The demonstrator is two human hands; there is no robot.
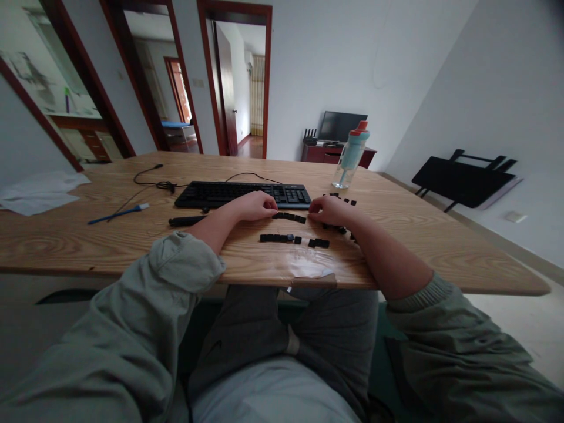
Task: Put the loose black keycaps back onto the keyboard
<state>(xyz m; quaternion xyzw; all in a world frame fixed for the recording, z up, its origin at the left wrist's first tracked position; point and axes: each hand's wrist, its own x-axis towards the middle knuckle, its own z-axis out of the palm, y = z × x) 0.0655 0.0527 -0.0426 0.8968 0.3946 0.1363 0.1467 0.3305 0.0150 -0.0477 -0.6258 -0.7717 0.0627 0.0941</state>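
Head view: a short row of black keycaps (289, 217) is lying on the table (445, 244) between the hands, its long axis running left to right. The left hand (255, 206) is sitting nearer, fingertips at the row's left end; the right hand (328, 210) is resting just beyond its right end. Both hands' fingers are bending inward; whether they are grasping anything, I cannot tell. Behind, the keyboard (220, 195) is stretching roughly parallel.

Head-worn view, facing forward and down, just above the table (462, 252)
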